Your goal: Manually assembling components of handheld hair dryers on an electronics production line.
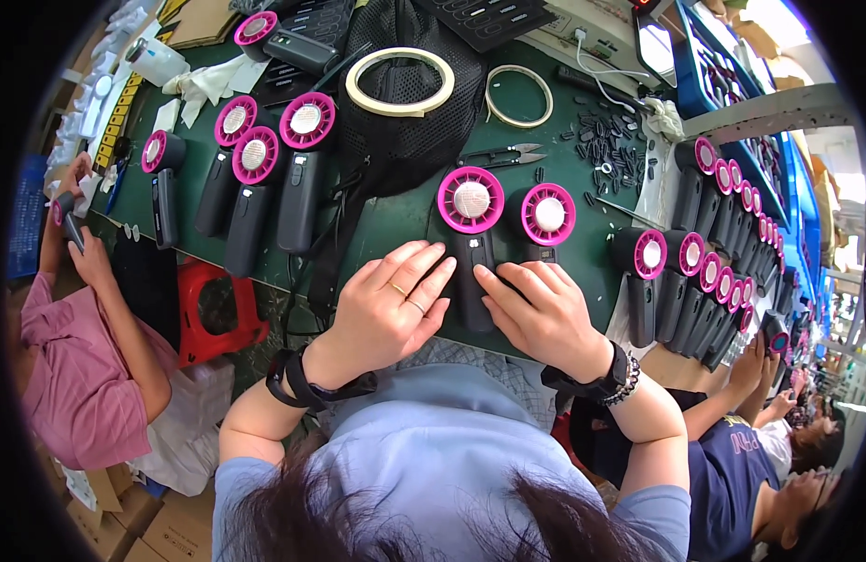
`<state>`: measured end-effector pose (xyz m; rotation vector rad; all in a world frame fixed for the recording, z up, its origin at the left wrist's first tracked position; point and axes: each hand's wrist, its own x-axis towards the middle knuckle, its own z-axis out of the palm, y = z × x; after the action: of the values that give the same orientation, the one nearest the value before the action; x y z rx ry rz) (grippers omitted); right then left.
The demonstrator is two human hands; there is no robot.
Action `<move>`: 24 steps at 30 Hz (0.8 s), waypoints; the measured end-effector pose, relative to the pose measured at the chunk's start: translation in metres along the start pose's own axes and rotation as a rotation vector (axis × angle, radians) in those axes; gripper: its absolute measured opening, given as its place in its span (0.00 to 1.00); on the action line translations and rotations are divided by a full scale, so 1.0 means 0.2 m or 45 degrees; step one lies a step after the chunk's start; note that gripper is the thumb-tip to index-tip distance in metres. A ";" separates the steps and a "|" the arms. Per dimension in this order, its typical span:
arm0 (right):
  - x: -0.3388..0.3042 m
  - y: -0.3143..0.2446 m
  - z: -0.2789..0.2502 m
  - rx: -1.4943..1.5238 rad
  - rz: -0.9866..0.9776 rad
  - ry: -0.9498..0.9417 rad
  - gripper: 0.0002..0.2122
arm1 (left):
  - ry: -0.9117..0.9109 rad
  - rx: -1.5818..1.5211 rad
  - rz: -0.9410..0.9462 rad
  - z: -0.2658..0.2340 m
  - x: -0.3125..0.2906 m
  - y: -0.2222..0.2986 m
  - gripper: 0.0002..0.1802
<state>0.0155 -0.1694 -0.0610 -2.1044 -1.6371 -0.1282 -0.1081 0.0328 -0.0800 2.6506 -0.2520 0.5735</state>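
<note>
A handheld fan [471, 281] with a dark grey handle and a magenta grille around a silvery centre lies on the green table in front of me. My left hand [386, 304] is beside its handle, fingers stretched out and close together, two rings on them. On the other side, my right hand [545, 304] lies over the lower part of a second fan [548, 214]; its fingertips reach the first fan's handle edge. Whether those fingertips press on it, I cannot tell. The second fan's lower handle is hidden beneath that hand.
Several fans [255, 161] lie to the left, and more stand in rows [709, 281] at right. Beyond are tape rolls [400, 82], a black mesh bag [386, 140], nippers [499, 155] and small black pieces [611, 145]. People sit on both sides; the left one [87, 384] handles a fan.
</note>
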 end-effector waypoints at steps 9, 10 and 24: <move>-0.01 0.00 0.01 -0.026 -0.008 0.045 0.20 | 0.094 -0.029 -0.094 -0.03 -0.02 -0.02 0.23; -0.01 -0.01 0.01 -0.028 -0.004 0.048 0.20 | 0.100 -0.037 -0.104 -0.03 -0.02 -0.02 0.23; 0.02 -0.02 -0.03 0.000 0.014 0.096 0.20 | 0.138 0.002 -0.094 -0.07 -0.01 -0.01 0.20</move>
<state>0.0141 -0.1669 -0.0538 -2.0827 -1.5814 -0.2009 -0.1149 0.0409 -0.0702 2.6075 -0.1210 0.6908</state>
